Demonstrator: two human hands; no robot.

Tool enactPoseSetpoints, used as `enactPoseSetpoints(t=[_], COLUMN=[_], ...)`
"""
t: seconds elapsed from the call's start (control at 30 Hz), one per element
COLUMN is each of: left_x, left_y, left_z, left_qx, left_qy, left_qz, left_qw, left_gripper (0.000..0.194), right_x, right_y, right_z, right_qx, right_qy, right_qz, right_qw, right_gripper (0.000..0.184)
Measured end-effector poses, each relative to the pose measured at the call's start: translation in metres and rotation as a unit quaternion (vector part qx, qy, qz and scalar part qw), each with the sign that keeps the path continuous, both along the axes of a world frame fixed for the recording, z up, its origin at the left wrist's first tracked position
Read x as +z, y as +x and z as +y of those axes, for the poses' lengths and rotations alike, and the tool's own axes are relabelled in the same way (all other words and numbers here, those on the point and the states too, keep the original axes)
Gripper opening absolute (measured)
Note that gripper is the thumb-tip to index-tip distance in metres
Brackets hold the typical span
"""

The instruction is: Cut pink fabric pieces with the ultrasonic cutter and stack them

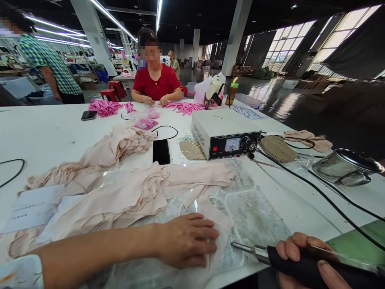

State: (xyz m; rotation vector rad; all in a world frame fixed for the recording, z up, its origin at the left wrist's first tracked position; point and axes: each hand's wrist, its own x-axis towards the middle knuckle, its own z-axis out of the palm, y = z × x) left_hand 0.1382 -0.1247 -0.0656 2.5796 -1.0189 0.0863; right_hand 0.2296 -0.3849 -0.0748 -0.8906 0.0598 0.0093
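Note:
My left hand [191,239] lies palm down with fingers stretched out, over a pale peach fabric piece [218,216] and a clear plastic sheet [251,212]. In my right hand [300,257] is a handheld ultrasonic cutter [279,257], its fingers wrapped round the black handle. The cutter's metal tip points left, close to the fabric's edge; whether it touches anything I cannot tell. Beyond my left hand, a layered stack of peach fabric pieces [129,196] spreads across the sheet.
A control box [234,140] with a cable stands behind the sheet. Nearby are a black phone [161,151], a heap of peach fabric [120,144], paper slips [33,206] and a metal mug [345,166]. A co-worker in red [156,82] handles pink strips [186,107] across the table.

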Motion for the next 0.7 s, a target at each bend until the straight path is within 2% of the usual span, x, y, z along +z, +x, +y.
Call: enactPoseSetpoints(t=[0.13, 0.27, 0.43, 0.57, 0.7], left_x=[0.013, 0.021, 0.007, -0.003, -0.008], left_y=[0.001, 0.003, 0.008, 0.007, 0.004], left_z=[0.012, 0.015, 0.001, -0.001, 0.001], left_qx=[-0.058, -0.029, 0.023, 0.032, 0.035], left_qy=[0.004, -0.052, -0.050, -0.042, -0.035], left_qz=[0.033, 0.013, -0.032, -0.036, -0.031], left_qw=[0.998, 0.998, 0.998, 0.998, 0.998], left_gripper=[0.019, 0.022, 0.026, 0.027, 0.027], right_x=[0.010, 0.018, 0.015, 0.013, 0.016], right_y=[-0.001, -0.001, 0.001, 0.004, 0.006], right_z=[0.006, 0.016, 0.022, 0.026, 0.031], right_qx=[-0.046, -0.096, -0.114, -0.117, -0.111], right_qy=[0.002, -0.008, 0.003, 0.012, 0.012], right_qz=[0.015, -0.024, -0.032, -0.025, -0.026], right_qw=[0.999, 0.995, 0.993, 0.993, 0.993], right_gripper=[0.022, 0.018, 0.019, 0.017, 0.018])
